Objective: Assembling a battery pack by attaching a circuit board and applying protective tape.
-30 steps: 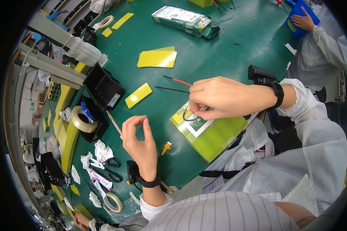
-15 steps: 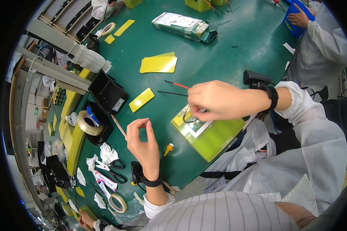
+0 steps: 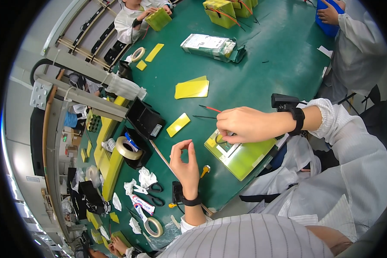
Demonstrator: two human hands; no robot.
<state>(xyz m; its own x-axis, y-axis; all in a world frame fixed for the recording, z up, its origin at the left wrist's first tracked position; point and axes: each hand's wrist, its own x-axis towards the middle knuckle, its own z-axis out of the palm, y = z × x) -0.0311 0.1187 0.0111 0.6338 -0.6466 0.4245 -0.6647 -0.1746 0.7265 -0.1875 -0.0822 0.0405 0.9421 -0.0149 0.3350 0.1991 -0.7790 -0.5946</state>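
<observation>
My right hand [image 3: 241, 124] is bent over a flat yellow-green block [image 3: 245, 161] at the table's near edge. Its fingers are pinched together at a small circuit board [image 3: 225, 147] framed in white on the block's top. What they grip is hidden under the hand. A red wire [image 3: 210, 108] and a black wire [image 3: 204, 116] stick out past the knuckles. My left hand [image 3: 184, 165] is raised left of the block, thumb and fingertips brought together in a ring with nothing visible between them. Beside it lies a small yellow-orange piece with a round metal end [image 3: 205, 170].
Yellow sheets [image 3: 192, 87] and a yellow strip [image 3: 178, 124] lie ahead. A wrapped package [image 3: 210, 46] sits farther off. To the left are black bins [image 3: 145, 117], a tape roll [image 3: 128, 147], scissors [image 3: 155, 194] and crumpled white paper [image 3: 146, 177]. Co-workers [image 3: 129, 21] stand around the table.
The view has turned, so the table's things sit farther right and lower. More of a far co-worker holding a yellow block shows. Both my hands keep nearly the same pose.
</observation>
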